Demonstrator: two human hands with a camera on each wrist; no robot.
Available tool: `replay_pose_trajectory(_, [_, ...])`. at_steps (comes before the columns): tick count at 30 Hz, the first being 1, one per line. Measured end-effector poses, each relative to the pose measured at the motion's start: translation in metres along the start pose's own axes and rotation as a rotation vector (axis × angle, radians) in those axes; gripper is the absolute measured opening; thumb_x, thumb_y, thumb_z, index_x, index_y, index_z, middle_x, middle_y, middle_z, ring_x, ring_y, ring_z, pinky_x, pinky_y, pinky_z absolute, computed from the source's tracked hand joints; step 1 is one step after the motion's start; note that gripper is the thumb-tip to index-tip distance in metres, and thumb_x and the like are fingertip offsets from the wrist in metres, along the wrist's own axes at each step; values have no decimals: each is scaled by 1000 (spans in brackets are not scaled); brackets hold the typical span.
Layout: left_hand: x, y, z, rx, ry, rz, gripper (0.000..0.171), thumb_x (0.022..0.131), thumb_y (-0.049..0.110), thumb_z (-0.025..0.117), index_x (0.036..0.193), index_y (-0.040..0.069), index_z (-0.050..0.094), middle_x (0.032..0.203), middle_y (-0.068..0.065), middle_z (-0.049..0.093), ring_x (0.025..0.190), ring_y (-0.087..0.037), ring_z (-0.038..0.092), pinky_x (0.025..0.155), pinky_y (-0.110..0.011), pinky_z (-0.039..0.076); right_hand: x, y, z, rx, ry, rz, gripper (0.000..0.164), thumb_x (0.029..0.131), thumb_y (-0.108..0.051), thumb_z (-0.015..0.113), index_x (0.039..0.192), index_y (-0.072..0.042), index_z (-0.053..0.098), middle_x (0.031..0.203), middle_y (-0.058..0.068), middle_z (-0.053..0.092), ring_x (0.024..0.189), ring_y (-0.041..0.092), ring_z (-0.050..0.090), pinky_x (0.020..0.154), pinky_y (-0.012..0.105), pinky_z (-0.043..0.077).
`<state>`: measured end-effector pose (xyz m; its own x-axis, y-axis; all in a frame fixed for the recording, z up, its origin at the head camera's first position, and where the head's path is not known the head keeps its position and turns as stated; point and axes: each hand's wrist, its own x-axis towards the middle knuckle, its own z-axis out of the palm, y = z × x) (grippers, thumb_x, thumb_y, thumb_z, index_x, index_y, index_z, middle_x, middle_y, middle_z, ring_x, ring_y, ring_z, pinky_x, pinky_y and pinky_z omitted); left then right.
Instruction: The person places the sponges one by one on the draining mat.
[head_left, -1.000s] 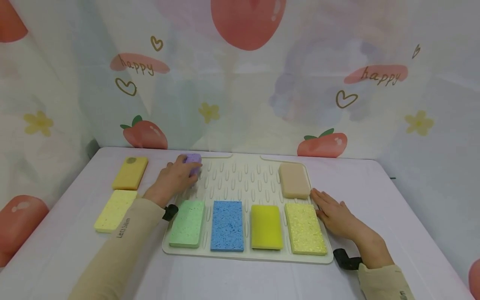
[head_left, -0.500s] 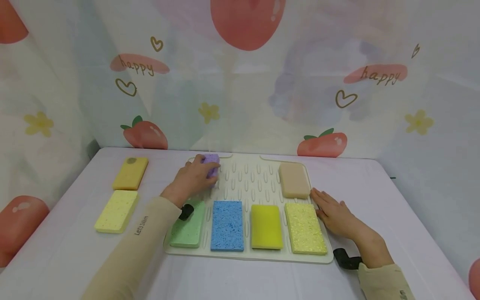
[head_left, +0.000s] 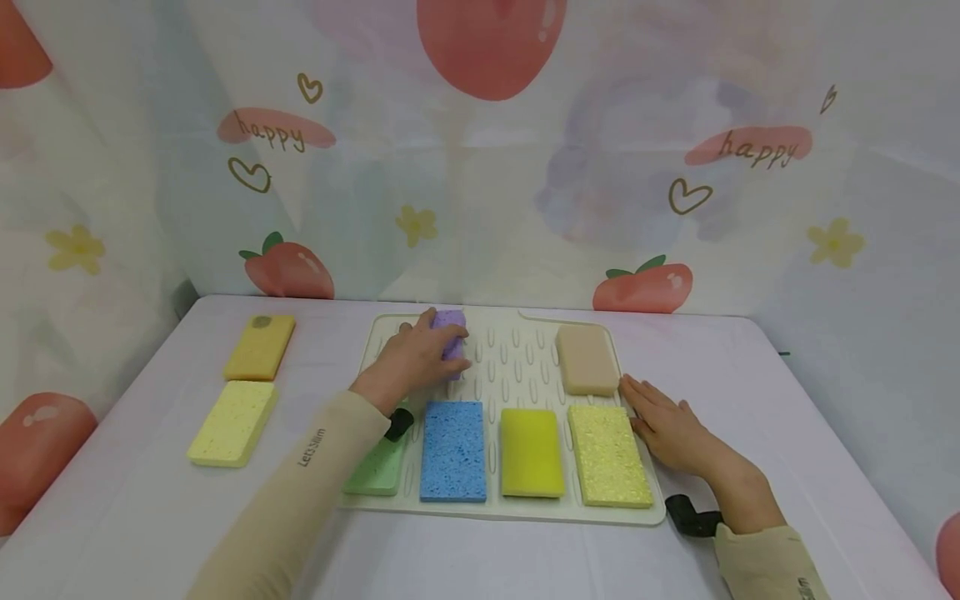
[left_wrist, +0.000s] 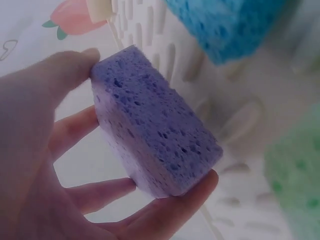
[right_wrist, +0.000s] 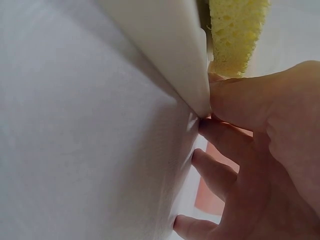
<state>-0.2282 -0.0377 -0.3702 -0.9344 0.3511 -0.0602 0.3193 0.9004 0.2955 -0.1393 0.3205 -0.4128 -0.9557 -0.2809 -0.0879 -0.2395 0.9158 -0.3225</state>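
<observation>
The left hand holds the purple sponge over the back row of the ridged white mat, its grip pinching the block between thumb and fingers, long edge up, clear of the ribs. The right hand lies flat, fingers spread, against the mat's right edge, seemingly steadying it. On the mat's front row sit green, blue, yellow and pale yellow sponges; a beige sponge occupies the back right.

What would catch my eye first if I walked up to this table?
Probably the row of bright sponges along the near edge of the white ridged mat: green sponge, blue sponge, yellow sponge and speckled yellow sponge. Next, the left hand gripping a purple sponge over the mat's far side, while the right hand rests flat at the mat's right edge.
</observation>
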Motion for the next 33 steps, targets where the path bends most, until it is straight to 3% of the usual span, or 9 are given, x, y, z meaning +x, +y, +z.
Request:
replay_pose_trajectory(9, [5,12,3,-19,-10,19,58,91,49,66,144,31,51,160,-24,26,129,-50,47,101,-59,48,0,1,-1,5,-4,5,57,101,-11,50,152,5,31,156,29,31,141,53,29,101,83,20])
replay_pose_trajectory(18, [6,26,5,-41,-36,71,65,87,39,69,147,31,47,161,-24,23,130,-48,45,101,-57,48,0,1,-1,10,-7,6,57,101,-11,50,152,5,30,156,29,30,142,53,28,101,84,20])
replay_pose_trajectory(33, [12,51,14,-47,-85,91,68,90,40,68,151,34,40,164,-20,18,137,-46,40,106,-57,45,0,0,-3,2,-15,8,58,101,-12,50,153,4,30,156,28,31,142,53,29,100,83,21])
